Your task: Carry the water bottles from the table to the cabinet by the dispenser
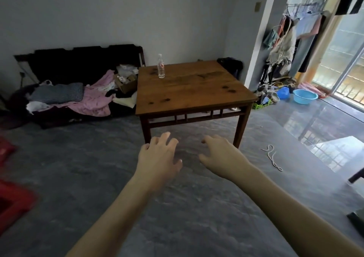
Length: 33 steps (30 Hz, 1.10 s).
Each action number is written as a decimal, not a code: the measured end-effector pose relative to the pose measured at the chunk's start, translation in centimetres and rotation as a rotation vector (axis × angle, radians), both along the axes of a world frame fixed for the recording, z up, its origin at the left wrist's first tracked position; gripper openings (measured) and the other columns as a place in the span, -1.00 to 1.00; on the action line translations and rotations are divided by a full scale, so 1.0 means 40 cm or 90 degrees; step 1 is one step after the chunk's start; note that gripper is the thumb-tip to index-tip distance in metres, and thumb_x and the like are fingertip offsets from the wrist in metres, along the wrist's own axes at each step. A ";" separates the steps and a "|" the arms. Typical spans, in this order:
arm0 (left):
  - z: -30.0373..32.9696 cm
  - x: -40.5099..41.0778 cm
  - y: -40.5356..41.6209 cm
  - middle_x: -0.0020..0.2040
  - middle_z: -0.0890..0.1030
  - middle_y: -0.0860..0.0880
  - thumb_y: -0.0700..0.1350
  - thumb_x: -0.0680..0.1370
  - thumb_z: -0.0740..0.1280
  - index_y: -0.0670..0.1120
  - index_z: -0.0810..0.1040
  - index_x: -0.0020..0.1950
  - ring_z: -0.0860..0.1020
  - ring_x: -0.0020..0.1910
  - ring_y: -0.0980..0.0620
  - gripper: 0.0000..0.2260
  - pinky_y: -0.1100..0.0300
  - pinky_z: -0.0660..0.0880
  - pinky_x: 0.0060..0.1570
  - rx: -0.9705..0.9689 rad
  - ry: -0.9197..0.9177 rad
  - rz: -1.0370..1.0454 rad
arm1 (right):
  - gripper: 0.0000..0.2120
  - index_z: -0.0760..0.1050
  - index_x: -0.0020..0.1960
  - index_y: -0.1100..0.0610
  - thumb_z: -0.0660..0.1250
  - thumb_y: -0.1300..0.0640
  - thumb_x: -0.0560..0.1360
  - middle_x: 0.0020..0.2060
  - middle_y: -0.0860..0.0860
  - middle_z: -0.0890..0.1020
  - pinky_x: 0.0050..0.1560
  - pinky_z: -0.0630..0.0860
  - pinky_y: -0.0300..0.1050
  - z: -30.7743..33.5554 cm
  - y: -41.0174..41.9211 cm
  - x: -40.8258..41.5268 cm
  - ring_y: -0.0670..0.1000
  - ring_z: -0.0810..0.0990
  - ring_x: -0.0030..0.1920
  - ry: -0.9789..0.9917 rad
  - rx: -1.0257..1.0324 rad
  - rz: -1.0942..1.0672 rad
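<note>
One clear plastic water bottle point(161, 66) stands upright near the far left corner of a square wooden table point(197, 93). The table is some way ahead of me across the grey floor. My left hand point(159, 156) and my right hand point(218, 154) reach forward side by side in the air, short of the table's near edge. Both have relaxed, spread fingers and hold nothing. No cabinet or dispenser is in view.
A dark sofa point(78, 83) piled with clothes and a cardboard box stands left of the table. A red object point(11, 199) lies at the left edge. A white cord point(272, 157) lies on the floor. Blue basins point(304, 96) and hanging laundry point(289, 40) are at the right.
</note>
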<state>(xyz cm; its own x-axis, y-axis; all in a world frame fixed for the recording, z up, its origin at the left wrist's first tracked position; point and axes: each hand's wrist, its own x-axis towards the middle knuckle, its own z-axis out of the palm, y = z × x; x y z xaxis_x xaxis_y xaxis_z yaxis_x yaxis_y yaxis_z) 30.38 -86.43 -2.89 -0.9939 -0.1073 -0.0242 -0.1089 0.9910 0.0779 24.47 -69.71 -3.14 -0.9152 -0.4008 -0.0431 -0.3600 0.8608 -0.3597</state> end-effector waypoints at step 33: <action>-0.032 -0.865 -0.192 0.57 0.25 0.02 0.16 0.60 0.31 0.07 0.35 0.49 0.37 0.46 -0.07 -0.52 -0.03 0.37 0.36 0.041 0.025 0.010 | -0.61 0.42 0.33 0.07 0.29 -0.02 0.54 0.21 0.02 0.49 0.09 0.56 -0.03 -0.009 -0.181 -0.844 0.03 0.51 0.15 -0.028 0.006 0.027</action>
<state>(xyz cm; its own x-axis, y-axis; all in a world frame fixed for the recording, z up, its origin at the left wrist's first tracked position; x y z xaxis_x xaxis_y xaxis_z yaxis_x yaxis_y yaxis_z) -4.24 -94.09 -4.19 -0.9925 -0.1219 0.0082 -0.1194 0.9821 0.1455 -9.28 -76.95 -3.48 -0.8944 -0.4388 -0.0867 -0.3806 0.8484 -0.3679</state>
